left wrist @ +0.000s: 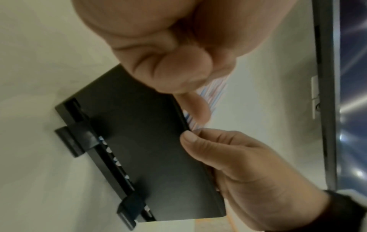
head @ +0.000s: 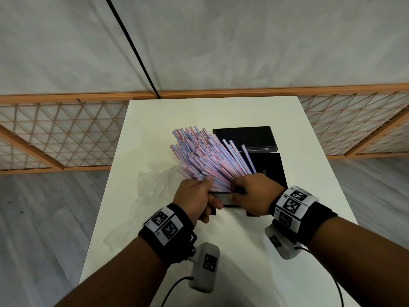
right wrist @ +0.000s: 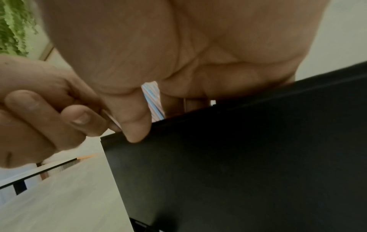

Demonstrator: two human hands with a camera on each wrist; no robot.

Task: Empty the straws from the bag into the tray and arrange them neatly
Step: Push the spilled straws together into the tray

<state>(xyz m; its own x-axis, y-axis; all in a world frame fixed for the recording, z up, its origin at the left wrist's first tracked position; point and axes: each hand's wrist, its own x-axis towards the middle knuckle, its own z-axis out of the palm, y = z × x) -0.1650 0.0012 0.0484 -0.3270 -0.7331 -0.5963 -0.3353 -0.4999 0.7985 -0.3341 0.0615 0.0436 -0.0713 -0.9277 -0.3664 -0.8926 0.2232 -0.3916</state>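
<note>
Both hands work at the near end of the black tray point(head: 276, 171) on the white table point(head: 141, 134). The left hand point(head: 194, 196) curls its fingers round the lower ends of the pink-and-blue straws point(head: 203, 151), which fan up and away from the tray's near rim. The right hand point(head: 254, 196) pinches straw ends at that same rim. The clear bag point(head: 152, 185) lies crumpled left of the tray. A black lid point(head: 245, 137) sits just beyond the tray.

Soft, even light overhead; wrist views blurred, edges warped.
</note>
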